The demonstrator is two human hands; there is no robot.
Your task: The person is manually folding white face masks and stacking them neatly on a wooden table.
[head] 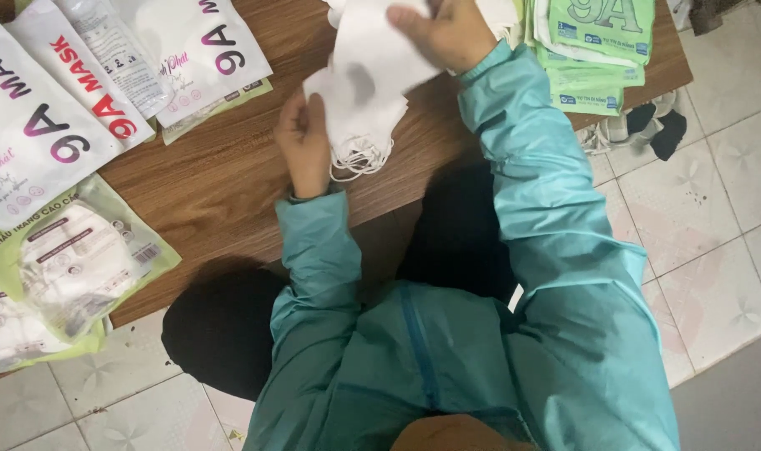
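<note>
Both hands held the stack of white masks [364, 100] mid-desk: left hand [303, 142] pinched its near-left corner, right hand [447, 33] gripped the far end.

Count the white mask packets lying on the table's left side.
3 white packets, fanned across the table at upper left. Green-edged packets lie below them; more white ones may be hidden underneath or beyond the frame.

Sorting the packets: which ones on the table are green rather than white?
The stack of green packets at the table's right end, beside the right hand; left-end packets are mostly white.
</note>
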